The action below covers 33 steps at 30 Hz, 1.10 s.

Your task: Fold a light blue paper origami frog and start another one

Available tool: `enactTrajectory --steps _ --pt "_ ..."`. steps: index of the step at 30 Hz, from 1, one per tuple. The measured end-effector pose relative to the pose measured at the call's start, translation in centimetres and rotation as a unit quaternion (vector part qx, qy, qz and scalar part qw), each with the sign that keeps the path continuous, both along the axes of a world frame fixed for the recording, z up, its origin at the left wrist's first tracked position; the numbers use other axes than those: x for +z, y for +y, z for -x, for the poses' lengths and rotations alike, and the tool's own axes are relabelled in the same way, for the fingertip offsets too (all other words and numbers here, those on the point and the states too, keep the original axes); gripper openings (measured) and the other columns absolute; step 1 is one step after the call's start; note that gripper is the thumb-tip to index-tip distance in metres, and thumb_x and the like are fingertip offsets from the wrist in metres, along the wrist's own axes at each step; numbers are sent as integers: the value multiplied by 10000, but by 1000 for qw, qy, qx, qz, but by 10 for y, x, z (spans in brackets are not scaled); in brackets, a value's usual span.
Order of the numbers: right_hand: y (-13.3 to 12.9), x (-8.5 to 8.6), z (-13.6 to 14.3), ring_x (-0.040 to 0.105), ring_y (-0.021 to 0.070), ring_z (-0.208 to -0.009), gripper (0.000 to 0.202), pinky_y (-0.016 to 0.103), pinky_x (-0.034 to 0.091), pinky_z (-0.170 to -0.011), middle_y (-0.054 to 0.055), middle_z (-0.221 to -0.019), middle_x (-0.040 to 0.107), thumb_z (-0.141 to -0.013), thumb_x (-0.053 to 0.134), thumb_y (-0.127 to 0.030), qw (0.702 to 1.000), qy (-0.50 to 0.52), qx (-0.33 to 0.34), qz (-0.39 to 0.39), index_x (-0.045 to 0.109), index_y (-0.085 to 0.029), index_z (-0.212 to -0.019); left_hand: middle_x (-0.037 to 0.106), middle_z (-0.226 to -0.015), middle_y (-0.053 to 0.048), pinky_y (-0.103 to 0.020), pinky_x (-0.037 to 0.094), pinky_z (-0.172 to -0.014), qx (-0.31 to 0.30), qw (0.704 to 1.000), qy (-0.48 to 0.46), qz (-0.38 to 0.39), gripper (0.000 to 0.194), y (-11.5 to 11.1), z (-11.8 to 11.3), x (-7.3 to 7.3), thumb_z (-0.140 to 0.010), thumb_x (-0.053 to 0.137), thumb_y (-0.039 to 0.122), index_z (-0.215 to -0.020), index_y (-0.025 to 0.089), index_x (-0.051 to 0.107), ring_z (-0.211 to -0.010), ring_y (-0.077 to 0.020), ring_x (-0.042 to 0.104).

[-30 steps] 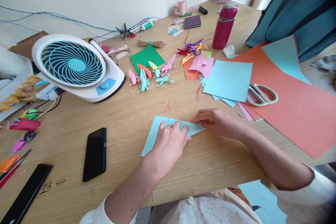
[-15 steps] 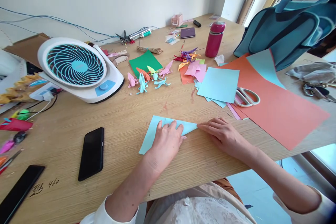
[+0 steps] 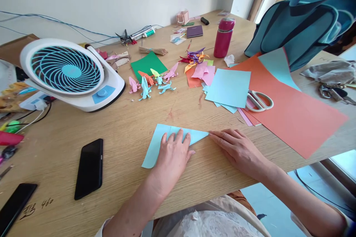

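Note:
A folded sheet of light blue paper (image 3: 151, 144) lies on the table in front of me, narrowing to a sharp point on its right. My left hand (image 3: 174, 152) rests flat over the middle of it, fingers spread and pressing down, and hides part of the paper. At the pointed tip, my right hand (image 3: 237, 150) has its fingers close together, pinching the corner against the table; its thumb is mostly hidden. Beyond the hands, a stack of light blue square paper (image 3: 228, 88) lies beside white-handled scissors (image 3: 260, 101).
Small folded paper figures (image 3: 145, 88) stand near a green sheet (image 3: 148, 64). A white fan (image 3: 72, 70) is at the left, with a black phone (image 3: 89, 168) nearer me. Farther right are a red bottle (image 3: 223, 40), a large orange sheet (image 3: 294, 114) and a teal bag (image 3: 289, 33).
The view has turned slightly, so the table things sit a little further left. Both hands stay on the folded paper in nearly the same pose.

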State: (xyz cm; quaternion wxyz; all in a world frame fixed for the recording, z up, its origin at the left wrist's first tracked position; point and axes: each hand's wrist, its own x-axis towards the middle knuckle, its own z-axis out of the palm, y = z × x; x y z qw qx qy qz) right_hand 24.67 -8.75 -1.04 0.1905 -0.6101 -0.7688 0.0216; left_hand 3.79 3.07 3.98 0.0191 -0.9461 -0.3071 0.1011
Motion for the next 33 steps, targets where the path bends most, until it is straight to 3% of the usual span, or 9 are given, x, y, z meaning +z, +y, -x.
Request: enactTrajectory --steps 4,9,17,25,30,33 --pt "-7 -2 -3 539 251 -1077 452 429 453 -905 133 -1341 561 -931 423 -85 999 14 -39 -19 456 -124 -1380 489 -1434 -133 -495 418 -1028 -2 1000 11 -8 495 -1 0 -4 -897 591 378 -1348 192 511 -1202 -304 550" --pt "-2 2 3 533 237 -1033 408 405 451 -891 144 -1269 571 -948 403 -96 1000 16 -9 -5 482 -119 -1347 477 -1448 -139 -516 418 -1035 -11 1000 11 -23 501 -1 3 -8 -900 587 369 -1362 196 503 -1207 -311 552" --pt "5 4 7 492 240 -978 463 398 429 -848 115 -1239 552 -936 444 -132 998 -1 -21 55 459 -186 -1396 499 -1434 -130 -510 451 -1017 -16 999 -9 -34 536 -2 6 -11 -868 638 355 -1366 204 512 -1208 -317 552" --pt "7 8 9 485 249 -934 384 398 419 -809 145 -1172 582 -935 405 -135 999 -1 -18 42 543 -102 -1291 492 -1446 -107 -453 515 -949 -19 999 -18 -47 574 -3 8 -13 -854 646 397 -1378 205 513 -1192 -319 558" --pt "8 8 9 494 271 -971 389 413 424 -795 194 -1288 544 -903 352 -84 999 -11 28 26 560 -16 -1225 490 -1446 -111 -443 525 -926 -28 998 -26 -55 573 -3 10 -13 -866 619 432 -1379 200 513 -1180 -322 562" --pt "8 8 8 506 268 -948 424 418 432 -772 194 -1295 560 -905 345 -87 999 -32 39 13 520 -16 -1284 507 -1433 -104 -433 529 -915 -23 998 -33 -54 556 -3 10 -14 -875 602 442 -1371 204 521 -1168 -318 569"
